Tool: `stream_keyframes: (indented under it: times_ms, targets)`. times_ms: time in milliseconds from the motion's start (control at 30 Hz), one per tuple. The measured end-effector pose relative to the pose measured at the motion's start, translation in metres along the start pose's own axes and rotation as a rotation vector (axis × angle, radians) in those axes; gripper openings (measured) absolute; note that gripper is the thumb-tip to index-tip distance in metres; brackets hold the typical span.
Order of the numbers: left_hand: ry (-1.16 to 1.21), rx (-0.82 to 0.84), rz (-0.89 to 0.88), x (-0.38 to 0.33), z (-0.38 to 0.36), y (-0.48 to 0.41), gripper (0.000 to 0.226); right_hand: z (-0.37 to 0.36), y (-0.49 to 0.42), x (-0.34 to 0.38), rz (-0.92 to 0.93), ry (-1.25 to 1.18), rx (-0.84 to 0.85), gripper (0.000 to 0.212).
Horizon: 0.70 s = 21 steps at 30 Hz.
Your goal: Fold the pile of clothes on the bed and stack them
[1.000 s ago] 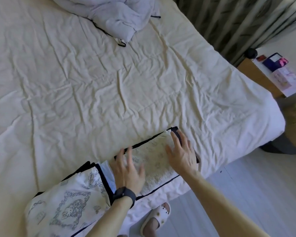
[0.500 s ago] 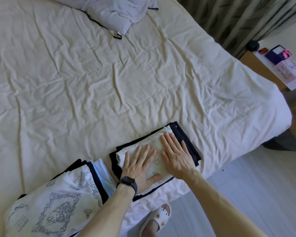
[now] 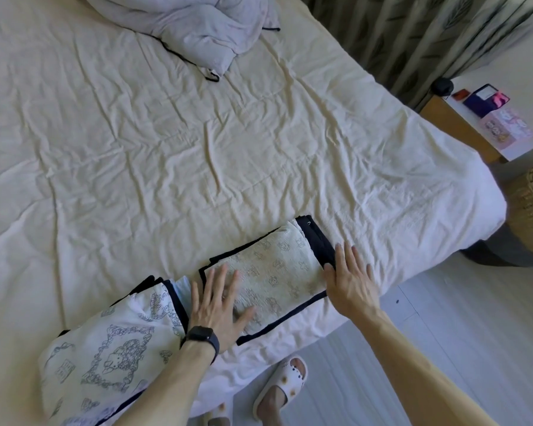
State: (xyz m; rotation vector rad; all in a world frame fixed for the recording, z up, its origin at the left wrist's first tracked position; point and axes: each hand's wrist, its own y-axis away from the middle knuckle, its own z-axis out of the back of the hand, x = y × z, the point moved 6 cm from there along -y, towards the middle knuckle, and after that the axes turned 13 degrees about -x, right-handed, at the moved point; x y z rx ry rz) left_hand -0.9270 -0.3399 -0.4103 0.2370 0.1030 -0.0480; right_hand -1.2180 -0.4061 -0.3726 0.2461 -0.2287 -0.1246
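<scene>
Standing at the near edge of the bed [image 3: 166, 155], we see a printed white garment [image 3: 105, 358] closest, at left. Beside it, our left hand [image 3: 219, 305] presses flat, fingers spread, on the left end of a folded cream garment [image 3: 274, 272]. Our right hand [image 3: 350, 281], fingers straight, rests at its right edge; half a second ago both hands lay together at its middle. Farthest away lies a crumpled grey pile [image 3: 203, 29].
</scene>
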Motion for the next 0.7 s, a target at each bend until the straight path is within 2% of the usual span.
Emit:
stream_keyframes:
  times_ms: [133, 200, 333, 467, 533, 633, 700]
  targets:
    - [0.103, -0.104, -0.086, -0.043, 0.001, 0.000, 0.086, -0.013, 0.008, 0.053, 0.402, 0.010, -0.099, 0.061]
    - [0.122, -0.126, -0.072, -0.053, -0.008, -0.006, 0.084, -0.029, 0.000, 0.063, 0.497, 0.046, -0.084, 0.058]
    - [0.062, -0.079, -0.065, -0.031, -0.039, -0.008, 0.088, -0.056, -0.020, 0.041, 0.446, 0.073, -0.065, 0.060]
    - [0.001, -0.018, -0.067, -0.018, -0.051, -0.008, 0.089, -0.073, -0.021, 0.033, 0.383, -0.047, -0.016, 0.065]
    - [-0.031, -0.043, -0.087, -0.023, -0.040, -0.010, 0.090, -0.071, -0.020, 0.036, 0.353, -0.074, 0.025, 0.066]
    - [0.000, -0.253, -0.187, -0.051, -0.006, -0.024, 0.084, -0.043, -0.016, 0.045, 0.372, -0.118, 0.079, 0.062]
    - [0.028, -0.288, -0.287, -0.077, 0.009, -0.038, 0.081, -0.006, -0.013, 0.052, 0.371, -0.228, -0.014, 0.058]
